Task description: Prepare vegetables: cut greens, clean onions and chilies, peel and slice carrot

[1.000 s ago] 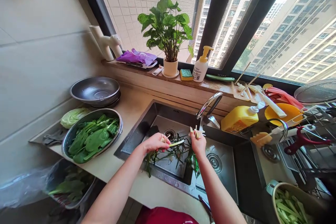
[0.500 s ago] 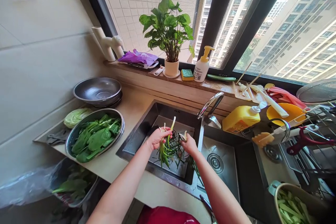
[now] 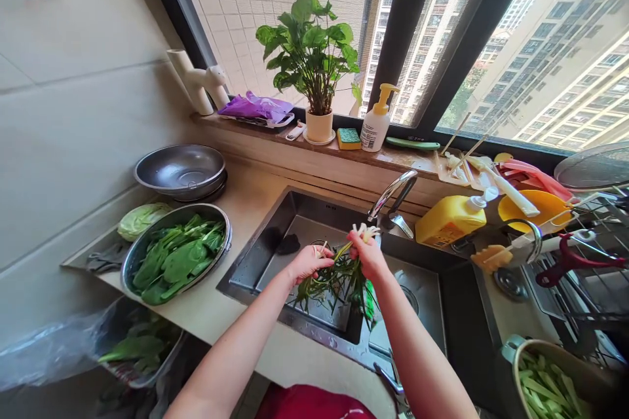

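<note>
My right hand [image 3: 367,255] is closed around a bunch of green onions [image 3: 354,278], white root ends up and green leaves hanging down over the left sink basin [image 3: 275,262]. To its left, my left hand [image 3: 310,263] grips more green onions, a pale end poking out above the fingers. Green leaves trail between and below both hands, partly covering the basin floor. The chrome faucet [image 3: 393,193] stands just behind my right hand. Something bright green [image 3: 369,301] shows beneath my right wrist; I cannot tell what it is.
Left of the sink are a bowl of leafy greens [image 3: 179,262], a cabbage [image 3: 142,220] and a wok [image 3: 181,170]. A yellow bottle [image 3: 442,221] and a dish rack [image 3: 584,275] stand right. A pot of cut green stalks [image 3: 545,380] sits lower right; a lined bin [image 3: 142,347] lower left.
My right hand has risen and moved right with its bunch, whose white ends now show near the faucet. My left hand has shifted slightly, and its bunch shows less.
</note>
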A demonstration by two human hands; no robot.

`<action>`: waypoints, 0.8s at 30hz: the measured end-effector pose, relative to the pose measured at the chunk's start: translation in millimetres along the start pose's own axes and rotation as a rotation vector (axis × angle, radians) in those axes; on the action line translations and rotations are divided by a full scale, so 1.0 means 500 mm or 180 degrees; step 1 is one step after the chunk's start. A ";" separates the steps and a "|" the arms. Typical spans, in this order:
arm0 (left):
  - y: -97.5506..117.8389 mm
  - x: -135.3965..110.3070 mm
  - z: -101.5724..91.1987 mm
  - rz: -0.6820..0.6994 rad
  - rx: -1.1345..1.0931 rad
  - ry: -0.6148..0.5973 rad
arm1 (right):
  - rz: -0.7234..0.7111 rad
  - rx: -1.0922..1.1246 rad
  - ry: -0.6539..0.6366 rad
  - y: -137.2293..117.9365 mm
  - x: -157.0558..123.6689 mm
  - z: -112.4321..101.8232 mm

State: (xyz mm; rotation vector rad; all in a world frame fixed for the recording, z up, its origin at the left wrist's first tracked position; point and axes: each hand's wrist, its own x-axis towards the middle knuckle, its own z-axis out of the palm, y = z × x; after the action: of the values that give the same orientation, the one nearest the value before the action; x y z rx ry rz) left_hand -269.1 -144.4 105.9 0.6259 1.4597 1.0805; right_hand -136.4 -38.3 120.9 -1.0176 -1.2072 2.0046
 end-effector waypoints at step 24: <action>-0.005 0.046 0.006 -0.0495 -0.2916 0.0292 | -0.0362 -0.1727 -0.0250 0.100 -0.045 0.039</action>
State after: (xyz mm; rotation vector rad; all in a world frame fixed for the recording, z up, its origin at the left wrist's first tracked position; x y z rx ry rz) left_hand -270.3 -124.9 93.2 -0.1867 0.9087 1.4969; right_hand -145.4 -85.7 88.6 -1.0891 -1.8683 1.6746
